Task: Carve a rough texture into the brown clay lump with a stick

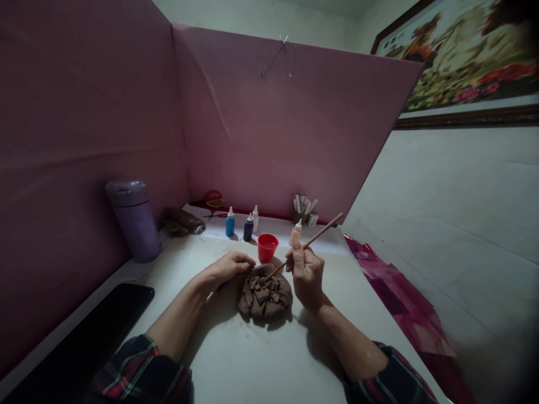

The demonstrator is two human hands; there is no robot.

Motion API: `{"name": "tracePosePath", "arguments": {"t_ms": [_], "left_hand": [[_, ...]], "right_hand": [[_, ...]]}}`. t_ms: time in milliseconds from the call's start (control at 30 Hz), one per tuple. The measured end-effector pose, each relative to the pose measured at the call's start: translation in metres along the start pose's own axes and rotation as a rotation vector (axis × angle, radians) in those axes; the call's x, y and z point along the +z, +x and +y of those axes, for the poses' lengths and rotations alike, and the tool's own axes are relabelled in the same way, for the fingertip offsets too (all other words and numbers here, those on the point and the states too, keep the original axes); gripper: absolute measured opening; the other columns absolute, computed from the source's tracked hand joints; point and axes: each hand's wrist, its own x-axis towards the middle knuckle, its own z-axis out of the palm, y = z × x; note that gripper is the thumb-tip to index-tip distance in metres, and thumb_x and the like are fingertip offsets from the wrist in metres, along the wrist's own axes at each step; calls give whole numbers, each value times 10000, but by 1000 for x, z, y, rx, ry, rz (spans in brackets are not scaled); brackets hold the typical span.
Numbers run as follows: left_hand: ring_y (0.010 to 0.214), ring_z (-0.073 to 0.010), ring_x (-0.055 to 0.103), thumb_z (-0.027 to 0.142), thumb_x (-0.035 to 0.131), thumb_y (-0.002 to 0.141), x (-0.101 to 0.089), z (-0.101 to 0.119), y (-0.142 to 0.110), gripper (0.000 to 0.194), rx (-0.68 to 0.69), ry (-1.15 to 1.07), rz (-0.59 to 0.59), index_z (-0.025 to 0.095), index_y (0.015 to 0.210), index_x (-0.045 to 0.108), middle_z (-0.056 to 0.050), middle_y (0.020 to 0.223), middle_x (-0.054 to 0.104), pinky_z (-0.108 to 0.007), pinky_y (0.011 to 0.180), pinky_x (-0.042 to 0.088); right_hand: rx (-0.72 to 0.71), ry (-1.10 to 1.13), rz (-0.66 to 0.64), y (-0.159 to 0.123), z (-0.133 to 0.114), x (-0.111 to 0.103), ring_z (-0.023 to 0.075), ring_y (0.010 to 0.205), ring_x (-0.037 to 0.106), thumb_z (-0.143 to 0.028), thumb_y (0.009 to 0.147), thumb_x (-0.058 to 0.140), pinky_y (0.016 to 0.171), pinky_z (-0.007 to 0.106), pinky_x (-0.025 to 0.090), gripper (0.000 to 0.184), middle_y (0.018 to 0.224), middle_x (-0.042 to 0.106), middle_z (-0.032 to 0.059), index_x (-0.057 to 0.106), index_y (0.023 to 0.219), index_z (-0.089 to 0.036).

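Observation:
A flat lump of brown clay (264, 300) with raised carved pieces lies on the white table (236, 359) in front of me. My right hand (306, 272) is closed round a thin wooden stick (314, 240), whose lower tip touches the top of the clay. My left hand (229, 266) rests with curled fingers against the clay's left upper edge; I cannot make out anything inside it. A small red cup (267, 247) stands just behind the clay, between my hands.
Behind stand a blue bottle (229, 223), a dark bottle (248, 228), a pale pink bottle (295, 233), a holder of tools (304, 209), scissors (214, 201), a purple flask (133, 220) and a dark bag (182, 221). A black slab (101, 325) lies left; pink screens surround.

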Motion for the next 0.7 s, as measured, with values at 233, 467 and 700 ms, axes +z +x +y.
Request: {"name": "tracePosePath", "arguments": {"t_ms": [233,467,700], "left_hand": [[792,-196,609,264,625,591,-26,5,-7,247,28,244,176,163,811,676,-57,838,705,-276,708,453],[606,-167,534,201,693,463,-37,4,-20,241,-42,750,147,194,700,648,2,659,609,-252,529,371],[528,-132,499,111,583,470,-25,11,-26,100,-80,701,115,189,531,573,13,539,562,-227,467,335]], "right_hand": [[-82,-198,98,13,5,-22,112,420,507,-385,974,404,489,237,392,423,494,509,-19,541,633,-177],[-60,-437,39,23,14,-30,125,395,497,-412,974,367,469,239,352,468,451,518,-1,557,617,-176],[-42,-391,-16,16,8,-22,132,396,515,-422,980,333,459,238,370,486,457,555,17,611,680,-160]]}}
